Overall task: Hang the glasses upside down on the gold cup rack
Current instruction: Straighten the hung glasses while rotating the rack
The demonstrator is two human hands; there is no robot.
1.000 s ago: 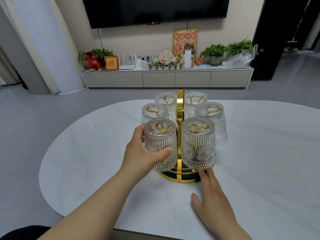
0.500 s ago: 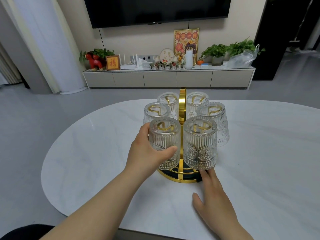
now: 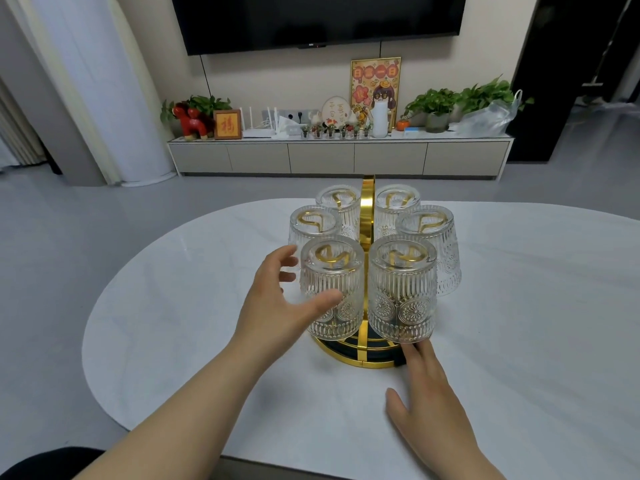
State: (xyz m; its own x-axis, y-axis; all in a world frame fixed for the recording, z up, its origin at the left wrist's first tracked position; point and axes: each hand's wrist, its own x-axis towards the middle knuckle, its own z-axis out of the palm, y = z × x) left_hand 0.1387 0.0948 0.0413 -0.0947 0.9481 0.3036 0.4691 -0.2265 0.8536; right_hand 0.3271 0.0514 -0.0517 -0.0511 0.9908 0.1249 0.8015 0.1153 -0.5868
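The gold cup rack [image 3: 367, 209] stands on the white marble table [image 3: 519, 306], with several ribbed glasses hanging upside down on its arms. The near-left glass [image 3: 332, 289] sits on its hook. My left hand [image 3: 277, 306] is just left of that glass, fingers spread, thumb in front of its lower wall, holding nothing. The near-right glass [image 3: 401, 289] hangs beside it. My right hand [image 3: 426, 393] lies flat on the table, fingertips touching the rack's round gold base [image 3: 356, 358].
The table's near edge runs just below my forearms. Beyond the table is grey floor, then a low TV cabinet [image 3: 339, 155] with plants, ornaments and a white bottle under a wall-mounted screen.
My left hand has let go of the near-left glass and opened, drawing slightly left. The glass stays on its hook. My right hand stays at the rack's base.
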